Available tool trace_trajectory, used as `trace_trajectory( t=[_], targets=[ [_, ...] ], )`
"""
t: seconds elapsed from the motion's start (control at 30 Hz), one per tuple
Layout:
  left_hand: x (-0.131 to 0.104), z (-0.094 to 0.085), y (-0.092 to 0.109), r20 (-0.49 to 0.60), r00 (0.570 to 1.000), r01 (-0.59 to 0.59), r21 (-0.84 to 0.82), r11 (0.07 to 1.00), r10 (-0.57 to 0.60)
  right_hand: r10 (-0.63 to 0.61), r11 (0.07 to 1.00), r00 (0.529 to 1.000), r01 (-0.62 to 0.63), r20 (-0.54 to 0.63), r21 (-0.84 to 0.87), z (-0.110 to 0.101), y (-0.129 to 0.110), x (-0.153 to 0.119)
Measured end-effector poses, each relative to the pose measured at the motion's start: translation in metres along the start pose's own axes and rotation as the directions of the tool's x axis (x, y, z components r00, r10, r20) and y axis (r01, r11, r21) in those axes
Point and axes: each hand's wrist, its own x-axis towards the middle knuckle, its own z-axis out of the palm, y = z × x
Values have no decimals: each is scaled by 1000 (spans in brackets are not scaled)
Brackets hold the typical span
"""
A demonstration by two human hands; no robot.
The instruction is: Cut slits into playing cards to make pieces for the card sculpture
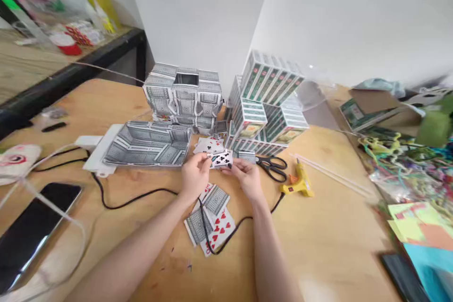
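Between my two hands is a playing card with black clubs [222,158], face up. My left hand [197,172] pinches its left end, and the fingers of my right hand [245,172] are closed on its right end. Just behind it lie more white cards [209,144]. Nearer to me, loose cards [222,227], some face down and one with red hearts, overlap on the table under a black cable [204,222]. An open tray built of cards [148,146] stands to the left, with a larger card structure [187,96] behind it.
Stacked card boxes [269,80] stand behind my right hand. Black scissors [272,167] and a yellow glue gun [299,183] lie to the right. At the left are a phone [35,226] and a white power strip [102,155]; coloured paper [421,226] lies far right.
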Motion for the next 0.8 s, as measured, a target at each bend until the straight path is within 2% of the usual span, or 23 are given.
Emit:
trace_trajectory(
  t=[0.13,0.23,0.4,0.5,0.63,0.8],
  targets=[
    [1,-2,4,-13,999,-37,3,999,37,6,1000,1000,-6,21,6,0,2,1],
    [0,-2,4,-2,993,-116,32,993,116,-1,999,1000,2,16,-39,0,6,1],
    [-3,-1,3,-8,957,-286,124,950,289,-15,996,1000,13,-22,-87,1,13,3],
    [-4,0,3,-5,935,-349,175,921,355,-31,995,999,27,-33,-97,2,15,3],
    [-6,0,5,3,916,-394,202,897,402,-95,983,994,85,-54,-164,3,16,2],
    [-10,0,9,24,914,-403,182,897,405,-168,926,973,101,-156,-364,7,19,1]
  ],
)
